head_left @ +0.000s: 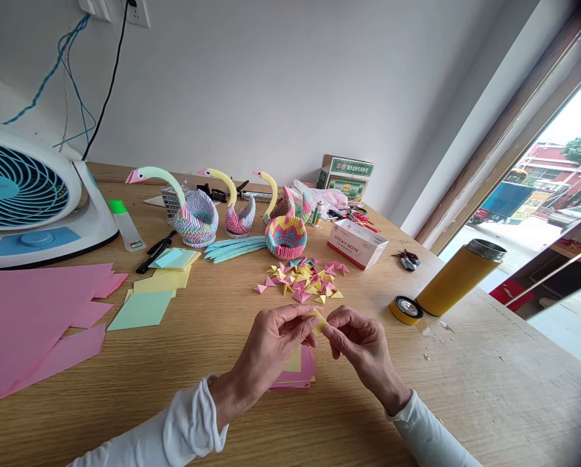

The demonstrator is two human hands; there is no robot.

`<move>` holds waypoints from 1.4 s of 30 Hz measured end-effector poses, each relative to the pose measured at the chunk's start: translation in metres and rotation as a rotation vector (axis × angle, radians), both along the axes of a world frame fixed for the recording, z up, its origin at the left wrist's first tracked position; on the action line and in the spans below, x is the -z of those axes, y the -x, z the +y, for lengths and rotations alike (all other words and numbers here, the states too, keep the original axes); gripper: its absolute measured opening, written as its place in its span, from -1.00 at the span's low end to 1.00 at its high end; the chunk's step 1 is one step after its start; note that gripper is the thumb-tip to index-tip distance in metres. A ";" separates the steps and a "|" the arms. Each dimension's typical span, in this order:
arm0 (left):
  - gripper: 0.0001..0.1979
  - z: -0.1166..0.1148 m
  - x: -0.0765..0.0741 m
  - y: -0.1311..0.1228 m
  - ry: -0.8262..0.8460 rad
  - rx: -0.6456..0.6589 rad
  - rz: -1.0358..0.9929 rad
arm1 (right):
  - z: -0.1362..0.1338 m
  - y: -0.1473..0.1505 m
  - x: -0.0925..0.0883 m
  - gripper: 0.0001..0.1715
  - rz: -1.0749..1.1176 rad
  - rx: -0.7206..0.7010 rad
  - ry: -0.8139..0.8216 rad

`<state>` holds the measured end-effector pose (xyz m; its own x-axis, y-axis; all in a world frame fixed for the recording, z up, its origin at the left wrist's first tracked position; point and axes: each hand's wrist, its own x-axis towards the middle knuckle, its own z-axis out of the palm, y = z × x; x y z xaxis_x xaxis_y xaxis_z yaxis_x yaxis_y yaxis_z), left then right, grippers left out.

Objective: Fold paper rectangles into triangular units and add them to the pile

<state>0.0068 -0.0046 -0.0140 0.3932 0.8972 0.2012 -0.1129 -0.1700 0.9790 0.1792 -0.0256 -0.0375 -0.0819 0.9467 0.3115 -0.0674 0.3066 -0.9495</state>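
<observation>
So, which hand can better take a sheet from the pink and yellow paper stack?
Probably left hand: the pink and yellow paper stack lies just beside it; the right hand is farther. Both pinch the folded yellow paper.

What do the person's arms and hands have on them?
Both arms wear long white sleeves. The left sleeve bunches in soft folds at its cuff, and the right sleeve also ends at the wrist. The left hand and the right hand are bare: no gloves, and no watch or bracelet shows.
</observation>
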 end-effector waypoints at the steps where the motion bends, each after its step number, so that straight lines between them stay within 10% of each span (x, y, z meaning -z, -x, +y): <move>1: -0.73 0.000 0.000 0.000 0.003 0.000 -0.001 | 0.000 0.000 0.000 -0.84 -0.001 -0.005 0.001; 31: -0.67 0.003 0.008 0.003 -0.121 0.014 0.114 | 0.000 -0.003 0.015 -0.94 -0.268 0.143 -0.247; 38: -0.65 -0.005 0.012 0.004 -0.101 -0.038 0.289 | -0.001 0.001 -0.030 -0.79 -0.496 0.244 -0.368; 42: -0.72 -0.033 0.022 0.015 -0.301 -0.021 0.383 | 0.019 0.033 -0.053 -0.69 -0.752 0.005 -0.459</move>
